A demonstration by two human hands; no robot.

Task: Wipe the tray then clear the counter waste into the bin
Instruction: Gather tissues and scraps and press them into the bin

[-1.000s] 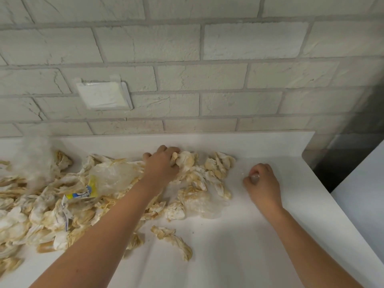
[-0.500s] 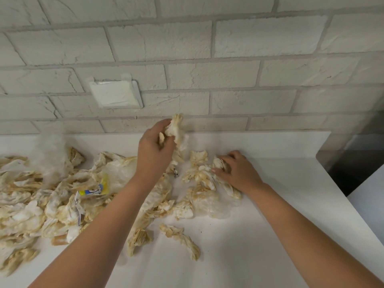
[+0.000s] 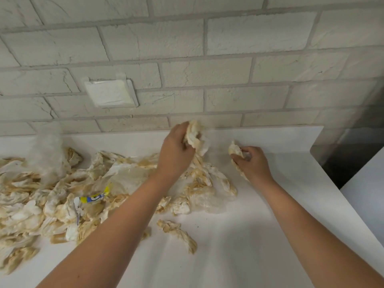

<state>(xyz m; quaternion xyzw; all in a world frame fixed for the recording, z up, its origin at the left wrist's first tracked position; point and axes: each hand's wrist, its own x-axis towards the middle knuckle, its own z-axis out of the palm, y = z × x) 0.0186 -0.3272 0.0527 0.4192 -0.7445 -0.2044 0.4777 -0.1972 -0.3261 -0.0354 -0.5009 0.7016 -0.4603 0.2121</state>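
Observation:
A big pile of crumpled, yellow-stained paper waste (image 3: 62,196) covers the left and middle of the white counter (image 3: 239,246). My left hand (image 3: 176,152) is raised above the pile's right end, closed on a stained paper wad (image 3: 195,136) that trails down toward the heap. My right hand (image 3: 252,163) sits low at the pile's right edge, gripping a smaller stained scrap (image 3: 233,150). A blue-and-yellow wrapper (image 3: 93,197) lies in the pile beside a sheet of clear plastic film (image 3: 128,179). No tray or bin shows.
A lone twisted scrap (image 3: 178,233) lies on the counter in front of the pile. A brick wall with a white covered socket plate (image 3: 112,94) backs the counter. The counter ends at the right, with a dark gap (image 3: 342,161) and another white surface beyond.
My left hand has lifted its wad a little higher and to the right. My right hand has closed on a scrap at the pile's edge and raised it slightly.

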